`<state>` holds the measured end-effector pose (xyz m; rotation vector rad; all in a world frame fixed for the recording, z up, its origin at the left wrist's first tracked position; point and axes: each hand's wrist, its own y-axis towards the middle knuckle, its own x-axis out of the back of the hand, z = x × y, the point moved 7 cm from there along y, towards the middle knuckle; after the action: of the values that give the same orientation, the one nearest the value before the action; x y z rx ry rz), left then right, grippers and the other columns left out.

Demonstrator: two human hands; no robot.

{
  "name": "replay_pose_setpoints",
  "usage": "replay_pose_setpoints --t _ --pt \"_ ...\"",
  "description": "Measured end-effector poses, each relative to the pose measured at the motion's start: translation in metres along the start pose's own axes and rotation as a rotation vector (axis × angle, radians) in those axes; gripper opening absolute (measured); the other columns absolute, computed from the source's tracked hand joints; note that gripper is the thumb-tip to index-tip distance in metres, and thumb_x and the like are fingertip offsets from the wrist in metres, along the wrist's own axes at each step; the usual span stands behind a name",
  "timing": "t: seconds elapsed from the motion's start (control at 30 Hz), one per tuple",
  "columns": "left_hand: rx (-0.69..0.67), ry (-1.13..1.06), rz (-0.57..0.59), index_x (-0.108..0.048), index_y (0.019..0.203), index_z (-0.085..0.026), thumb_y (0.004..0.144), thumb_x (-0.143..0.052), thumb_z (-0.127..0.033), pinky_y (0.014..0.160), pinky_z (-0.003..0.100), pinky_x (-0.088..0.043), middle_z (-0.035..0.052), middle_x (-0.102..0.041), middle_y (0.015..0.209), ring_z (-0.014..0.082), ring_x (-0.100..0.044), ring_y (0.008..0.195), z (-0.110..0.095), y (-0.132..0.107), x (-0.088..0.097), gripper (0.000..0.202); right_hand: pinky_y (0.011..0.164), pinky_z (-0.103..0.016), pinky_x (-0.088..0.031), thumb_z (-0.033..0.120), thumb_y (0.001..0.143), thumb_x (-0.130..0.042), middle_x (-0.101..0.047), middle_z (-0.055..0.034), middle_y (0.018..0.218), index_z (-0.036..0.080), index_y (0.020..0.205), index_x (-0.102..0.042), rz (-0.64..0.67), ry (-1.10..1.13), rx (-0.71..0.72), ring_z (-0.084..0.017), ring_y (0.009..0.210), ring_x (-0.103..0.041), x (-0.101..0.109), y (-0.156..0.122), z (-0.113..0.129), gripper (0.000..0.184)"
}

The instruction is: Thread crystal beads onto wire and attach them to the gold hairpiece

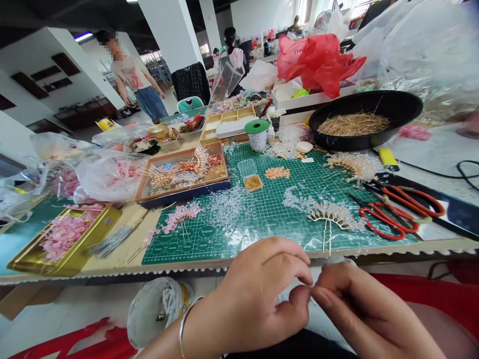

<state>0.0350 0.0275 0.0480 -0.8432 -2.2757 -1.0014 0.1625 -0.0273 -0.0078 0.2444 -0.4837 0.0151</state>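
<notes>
My left hand (267, 291), with a silver bangle at the wrist, is held before the table's front edge with its fingers curled. Its fingertips meet those of my right hand (359, 304), which is pinched closed. Whatever sits between the fingertips is too small to make out. Just beyond my hands, on the green cutting mat (224, 244), lies a gold hair comb (329, 218) with clear beads and two long prongs. A pink flowered hairpiece (181, 217) rests farther left. Between them spread loose clear beads (230, 207) and a small box of gold beads (253, 183).
Red-handled scissors (389, 219) lie at right, below a black bowl of golden pins (364, 122). A tray of hair ornaments (183, 172), a gold tin of pink flowers (71, 234) and a wire bundle (116, 237) stand left. A bucket (153, 309) sits below. A person (134, 75) stands behind.
</notes>
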Motion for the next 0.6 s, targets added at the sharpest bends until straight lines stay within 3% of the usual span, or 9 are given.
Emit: replay_pose_setpoints --t 0.1,0.27,0.47,0.6 --pt "-0.008 -0.019 0.074 -0.06 0.094 -0.018 0.087 -0.061 -0.015 0.088 0.027 -0.055 0.0078 -0.07 0.109 0.0166 -0.066 0.103 0.001 -0.001 0.001 0.008 0.054 -0.021 -0.054 0.041 0.101 -0.048 -0.063 0.0015 0.071 0.027 0.087 -0.06 0.089 0.126 -0.124 -0.015 0.063 -0.063 -0.01 0.003 -0.01 0.023" --pt "-0.043 0.098 0.09 -0.063 0.096 -0.016 0.096 -0.055 -0.017 0.087 0.029 -0.055 0.0078 -0.071 0.111 0.0163 -0.067 0.098 -0.001 0.001 0.004 0.007 0.066 -0.023 -0.056 0.05 0.1 -0.049 -0.069 -0.0014 0.081 0.028 0.099 -0.06 0.176 0.251 -0.286 -0.019 0.081 -0.069 -0.022 0.005 -0.025 0.025" --pt "-0.042 0.064 0.235 -0.063 0.093 -0.015 0.098 -0.052 -0.019 0.089 0.029 -0.052 0.0093 -0.071 0.113 0.0177 -0.066 0.1 0.004 0.013 -0.001 0.013 0.057 -0.02 -0.052 0.052 0.1 -0.045 -0.062 0.0004 0.072 0.027 0.082 -0.059 0.128 0.265 -0.295 -0.016 0.066 -0.06 -0.014 0.006 -0.035 0.034" --pt "-0.063 -0.03 0.32 -0.066 0.091 -0.017 0.098 -0.054 -0.027 0.087 0.026 -0.052 0.0076 -0.072 0.108 0.0162 -0.068 0.097 0.028 0.039 0.0 0.018 0.061 -0.021 -0.051 0.048 0.103 -0.037 -0.059 0.0007 0.073 0.027 0.084 -0.057 0.107 0.268 -0.279 -0.016 0.068 -0.058 -0.007 0.008 -0.042 0.035"
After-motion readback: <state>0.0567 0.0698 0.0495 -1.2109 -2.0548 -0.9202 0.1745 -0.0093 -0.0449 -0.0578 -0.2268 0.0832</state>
